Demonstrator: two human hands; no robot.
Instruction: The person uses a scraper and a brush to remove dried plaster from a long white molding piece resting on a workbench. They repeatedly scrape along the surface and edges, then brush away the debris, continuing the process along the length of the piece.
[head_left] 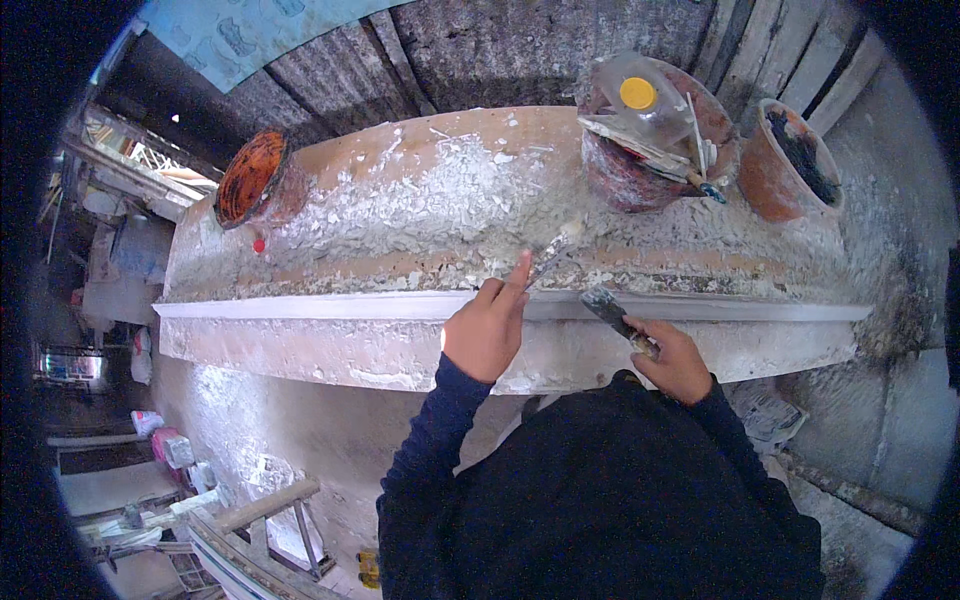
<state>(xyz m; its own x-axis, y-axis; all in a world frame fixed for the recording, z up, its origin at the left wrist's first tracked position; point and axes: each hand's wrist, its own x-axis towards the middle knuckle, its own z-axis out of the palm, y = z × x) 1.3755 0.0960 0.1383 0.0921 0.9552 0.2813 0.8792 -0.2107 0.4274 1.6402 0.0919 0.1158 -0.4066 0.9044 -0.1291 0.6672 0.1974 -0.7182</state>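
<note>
In my left hand (487, 325) is a narrow spatula (550, 254) smeared with pale plaster, its blade pointing away from me to the right. The index finger lies stretched along the tool while the others curl in. My right hand (672, 358) grips a putty knife (608, 308) by its stained handle, blade toward the far left. Both hands are over the near side of the bench, by a long white moulding strip (380, 307) that runs across it. Behind the strip, the bench top (400, 152) carries crumbs and ridges of grey-white plaster.
An orange-lined bucket (250, 180) stands at the far left, near a small red cap (259, 246). Far right, a large tub (625, 180) bears a clear yellow-capped bottle (640, 94) and tools, beside another bucket (790, 165). A wooden frame (265, 505) stands lower left.
</note>
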